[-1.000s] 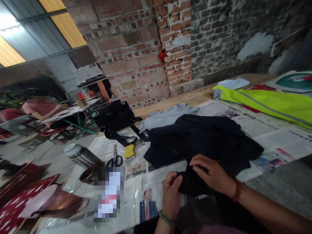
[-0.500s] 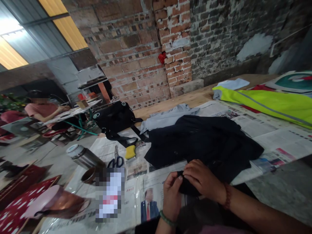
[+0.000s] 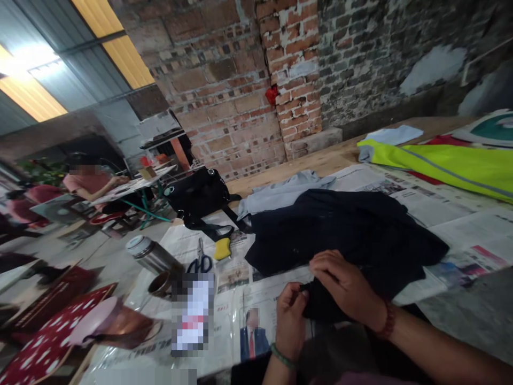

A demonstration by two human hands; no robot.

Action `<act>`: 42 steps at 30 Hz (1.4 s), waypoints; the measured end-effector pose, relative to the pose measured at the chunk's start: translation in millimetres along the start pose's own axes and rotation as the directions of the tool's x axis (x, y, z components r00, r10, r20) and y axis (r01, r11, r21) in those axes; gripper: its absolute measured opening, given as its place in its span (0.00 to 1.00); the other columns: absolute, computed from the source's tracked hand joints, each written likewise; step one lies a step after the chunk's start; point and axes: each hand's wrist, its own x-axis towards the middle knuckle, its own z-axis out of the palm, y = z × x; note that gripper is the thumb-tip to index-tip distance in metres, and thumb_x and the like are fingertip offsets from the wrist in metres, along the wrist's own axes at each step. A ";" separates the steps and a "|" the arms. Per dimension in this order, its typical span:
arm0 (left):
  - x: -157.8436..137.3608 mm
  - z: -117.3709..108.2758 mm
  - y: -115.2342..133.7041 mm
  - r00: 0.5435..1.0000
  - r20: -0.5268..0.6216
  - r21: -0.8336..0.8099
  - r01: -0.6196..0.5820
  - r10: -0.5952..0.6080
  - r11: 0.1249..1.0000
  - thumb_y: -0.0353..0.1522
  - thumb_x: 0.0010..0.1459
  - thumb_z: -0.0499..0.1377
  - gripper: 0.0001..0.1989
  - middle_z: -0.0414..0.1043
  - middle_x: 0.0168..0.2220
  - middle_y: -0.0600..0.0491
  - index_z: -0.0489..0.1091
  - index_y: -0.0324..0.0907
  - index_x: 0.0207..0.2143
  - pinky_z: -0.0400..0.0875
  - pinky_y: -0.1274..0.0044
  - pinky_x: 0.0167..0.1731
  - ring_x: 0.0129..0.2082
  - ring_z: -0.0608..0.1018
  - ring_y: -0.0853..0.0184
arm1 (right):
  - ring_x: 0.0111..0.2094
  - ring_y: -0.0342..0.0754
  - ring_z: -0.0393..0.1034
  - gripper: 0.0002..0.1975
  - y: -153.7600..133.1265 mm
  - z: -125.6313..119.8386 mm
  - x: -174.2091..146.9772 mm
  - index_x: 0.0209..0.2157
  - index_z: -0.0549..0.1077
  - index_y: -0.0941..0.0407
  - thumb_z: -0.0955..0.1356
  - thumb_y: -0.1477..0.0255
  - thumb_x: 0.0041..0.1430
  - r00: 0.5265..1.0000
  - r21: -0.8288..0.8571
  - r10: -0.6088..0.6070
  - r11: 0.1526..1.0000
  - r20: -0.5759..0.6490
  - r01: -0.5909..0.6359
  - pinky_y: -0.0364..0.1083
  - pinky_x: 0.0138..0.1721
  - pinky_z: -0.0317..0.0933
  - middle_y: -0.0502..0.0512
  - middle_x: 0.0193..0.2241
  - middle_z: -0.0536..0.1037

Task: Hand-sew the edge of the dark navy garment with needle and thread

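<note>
Across the newspaper lies a dark navy garment (image 3: 344,230), bunched up, with what looks like a small button near its left part. My left hand (image 3: 292,315), a green bangle at its wrist, pinches a dark edge of the garment between thumb and fingers. Just to the right, my right hand (image 3: 347,283), wearing a red bead bracelet (image 3: 388,320), is bent over the same cloth with its fingers together. Whether its fingertips hold a fold or something small is hidden. Dark scissors (image 3: 200,262) and a yellow sponge-like piece (image 3: 223,248) lie to the left.
A steel flask (image 3: 154,254), a brown cup (image 3: 160,284) and a pink-lidded jar (image 3: 116,323) stand at the left. Behind are a black bag (image 3: 198,195) and grey cloth (image 3: 280,195). A yellow vest (image 3: 449,166) and an iron (image 3: 491,128) lie right. Another person (image 3: 94,184) sits farther back.
The view has swung slightly left, so everything sits further right. My right hand has risen a little and drawn away from my left, which keeps its pinch on the garment's edge.
</note>
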 end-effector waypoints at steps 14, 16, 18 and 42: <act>-3.3 2.7 3.6 0.995 0.095 -0.141 0.037 -0.024 0.989 0.30 0.42 0.65 0.10 0.73 0.27 0.54 0.75 0.40 0.32 0.64 0.79 0.31 0.28 0.71 0.70 | 0.21 0.40 0.69 0.06 16.4 -25.4 63.3 0.31 0.66 0.57 0.68 0.73 0.50 0.765 0.796 0.468 0.188 0.442 -0.575 0.42 0.24 0.64 0.48 0.22 0.72; -2.9 1.4 2.5 0.996 0.085 -0.134 0.031 -0.020 0.990 0.30 0.42 0.65 0.10 0.73 0.27 0.54 0.75 0.40 0.32 0.64 0.79 0.31 0.28 0.71 0.70 | 0.24 0.40 0.70 0.07 23.1 -26.8 66.5 0.32 0.67 0.57 0.68 0.75 0.49 0.777 0.824 0.493 0.187 0.392 -0.534 0.43 0.28 0.66 0.48 0.24 0.73; -2.4 0.3 1.3 0.996 0.083 -0.137 0.034 -0.023 0.990 0.30 0.42 0.65 0.11 0.72 0.25 0.55 0.75 0.40 0.32 0.63 0.80 0.30 0.26 0.71 0.71 | 0.25 0.40 0.70 0.08 29.2 -25.8 65.5 0.32 0.66 0.55 0.69 0.74 0.49 0.797 0.860 0.519 0.207 0.308 -0.467 0.42 0.30 0.65 0.47 0.25 0.73; -8.0 3.7 9.9 0.914 0.382 0.460 -0.316 0.136 0.830 0.32 0.45 0.63 0.07 0.76 0.29 0.49 0.78 0.47 0.29 0.64 0.73 0.37 0.33 0.73 0.60 | 0.19 0.41 0.66 0.07 16.8 -53.5 17.4 0.34 0.66 0.54 0.66 0.67 0.54 0.882 0.857 0.385 0.319 0.272 -0.404 0.42 0.24 0.58 0.46 0.19 0.69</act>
